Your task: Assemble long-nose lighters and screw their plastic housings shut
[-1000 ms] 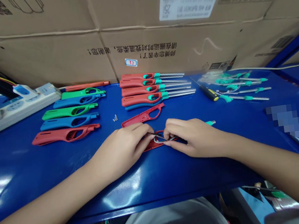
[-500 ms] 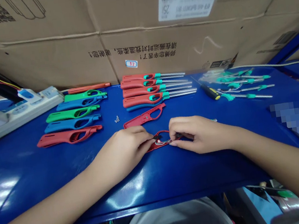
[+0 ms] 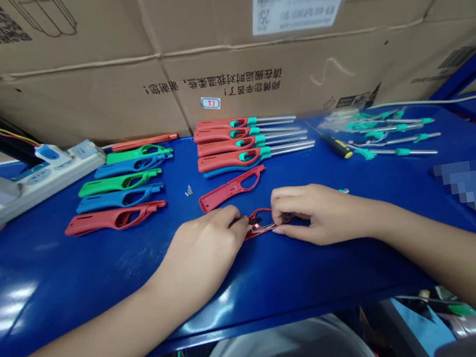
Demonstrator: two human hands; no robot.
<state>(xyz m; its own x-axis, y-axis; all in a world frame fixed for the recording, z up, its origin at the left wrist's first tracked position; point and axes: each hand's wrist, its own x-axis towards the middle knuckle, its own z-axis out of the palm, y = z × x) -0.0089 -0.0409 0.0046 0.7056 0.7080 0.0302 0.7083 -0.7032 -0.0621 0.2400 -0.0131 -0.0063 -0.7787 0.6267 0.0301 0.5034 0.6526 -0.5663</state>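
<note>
A red lighter half shell (image 3: 263, 213) lies on the blue table between my hands, with thin wires and a dark part inside it. My left hand (image 3: 212, 244) is closed on the shell's left part, its fingers covering that end. My right hand (image 3: 309, 214) pinches at the right part of the shell, where wires run under the fingertips; the exact piece pinched is hidden. Just behind, another red half shell (image 3: 233, 188) rests with its inner side up. A few small screws (image 3: 188, 191) lie to its left.
Colored casings (image 3: 117, 183) line the left, near a white power strip (image 3: 35, 182). Red lighters with metal tubes (image 3: 231, 160) are stacked at the back centre. A screwdriver (image 3: 340, 147) and green-tipped tubes (image 3: 400, 152) lie right. Cardboard boxes (image 3: 112, 101) stand behind.
My left hand has shifted slightly, its fingers now further over the left end of the shell. The right hand stays nearly in place. The view has moved a little.
</note>
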